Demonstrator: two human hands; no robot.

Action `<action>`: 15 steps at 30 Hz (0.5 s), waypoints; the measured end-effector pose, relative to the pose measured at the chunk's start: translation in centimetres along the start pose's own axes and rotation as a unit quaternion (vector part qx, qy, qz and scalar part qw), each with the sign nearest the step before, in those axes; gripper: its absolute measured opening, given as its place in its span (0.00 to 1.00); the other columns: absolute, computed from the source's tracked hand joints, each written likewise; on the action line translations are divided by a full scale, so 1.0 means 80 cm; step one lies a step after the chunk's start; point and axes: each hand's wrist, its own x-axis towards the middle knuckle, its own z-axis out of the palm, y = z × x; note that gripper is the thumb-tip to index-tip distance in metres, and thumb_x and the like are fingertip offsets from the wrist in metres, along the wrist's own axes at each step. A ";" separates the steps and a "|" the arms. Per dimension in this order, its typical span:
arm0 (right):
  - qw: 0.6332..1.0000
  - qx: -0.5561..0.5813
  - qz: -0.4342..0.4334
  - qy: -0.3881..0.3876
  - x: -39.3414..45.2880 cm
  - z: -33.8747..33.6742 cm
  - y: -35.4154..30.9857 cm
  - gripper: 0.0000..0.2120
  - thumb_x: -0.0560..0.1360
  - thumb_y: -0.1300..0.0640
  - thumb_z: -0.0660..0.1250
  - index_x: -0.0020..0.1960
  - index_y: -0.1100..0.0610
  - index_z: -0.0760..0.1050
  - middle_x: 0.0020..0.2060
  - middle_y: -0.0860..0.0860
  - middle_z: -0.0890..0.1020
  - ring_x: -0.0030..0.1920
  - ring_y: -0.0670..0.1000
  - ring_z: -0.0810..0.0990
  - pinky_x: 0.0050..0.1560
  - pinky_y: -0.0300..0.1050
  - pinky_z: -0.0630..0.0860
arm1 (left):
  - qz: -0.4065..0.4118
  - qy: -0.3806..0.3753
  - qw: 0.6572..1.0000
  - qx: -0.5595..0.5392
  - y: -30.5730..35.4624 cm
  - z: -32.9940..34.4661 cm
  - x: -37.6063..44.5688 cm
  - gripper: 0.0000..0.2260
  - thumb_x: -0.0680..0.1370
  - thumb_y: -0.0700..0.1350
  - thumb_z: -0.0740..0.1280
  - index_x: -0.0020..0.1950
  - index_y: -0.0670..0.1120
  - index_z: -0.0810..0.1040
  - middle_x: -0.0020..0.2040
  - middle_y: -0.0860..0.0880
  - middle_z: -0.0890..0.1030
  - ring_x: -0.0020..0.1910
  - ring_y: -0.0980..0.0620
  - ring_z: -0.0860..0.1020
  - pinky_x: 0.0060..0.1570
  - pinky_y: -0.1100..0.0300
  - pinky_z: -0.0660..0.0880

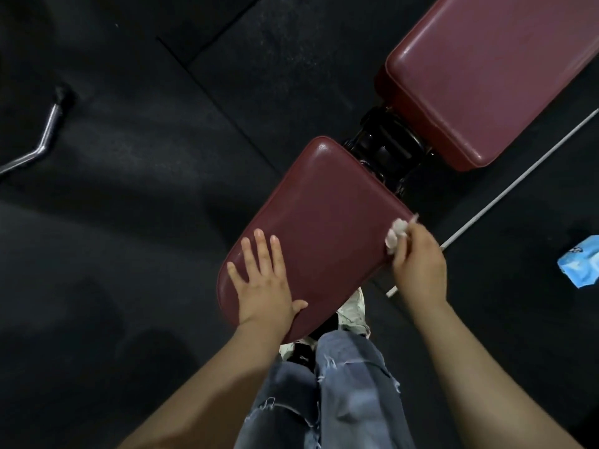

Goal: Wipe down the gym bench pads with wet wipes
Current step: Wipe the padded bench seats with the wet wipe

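Observation:
The dark red seat pad point(324, 209) of the gym bench lies in the middle of the head view, with the longer back pad point(492, 72) beyond it at the upper right. My left hand point(262, 280) rests flat on the near end of the seat pad, fingers spread. My right hand point(418, 267) grips a crumpled white wet wipe point(397, 234) and holds it against the seat pad's right edge.
A black hinge frame point(385, 147) joins the two pads. A blue wipes packet point(581, 264) lies on the black rubber floor at the right, near a thin grey rod point(518, 179). A curved metal bar point(42, 137) lies at the far left. My jeans-clad legs point(334, 390) stand below the seat.

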 end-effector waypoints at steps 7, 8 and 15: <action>0.991 0.052 -0.125 -0.002 0.073 0.041 -0.124 0.06 0.78 0.60 0.65 0.52 0.62 0.77 0.45 0.58 0.82 0.46 0.59 0.80 0.44 0.42 0.66 | -0.006 0.005 1.000 0.012 0.002 0.003 0.001 0.60 0.71 0.72 0.63 0.69 0.38 0.19 0.69 0.35 0.20 0.76 0.33 0.33 0.74 0.32 0.50; 0.985 0.037 -0.166 -0.020 0.094 0.049 -0.153 0.06 0.78 0.59 0.65 0.51 0.61 0.77 0.44 0.57 0.82 0.46 0.58 0.80 0.44 0.45 0.69 | -0.007 0.005 1.000 0.014 0.002 0.003 0.001 0.60 0.71 0.72 0.63 0.69 0.38 0.19 0.69 0.35 0.20 0.76 0.33 0.33 0.74 0.32 0.50; 0.967 -0.071 -0.240 -0.046 0.139 0.042 -0.178 0.06 0.79 0.57 0.62 0.52 0.59 0.72 0.49 0.58 0.80 0.49 0.61 0.79 0.42 0.48 0.69 | -0.013 0.005 1.000 0.019 0.004 0.001 0.001 0.62 0.70 0.73 0.63 0.66 0.39 0.17 0.69 0.36 0.20 0.76 0.33 0.32 0.74 0.33 0.50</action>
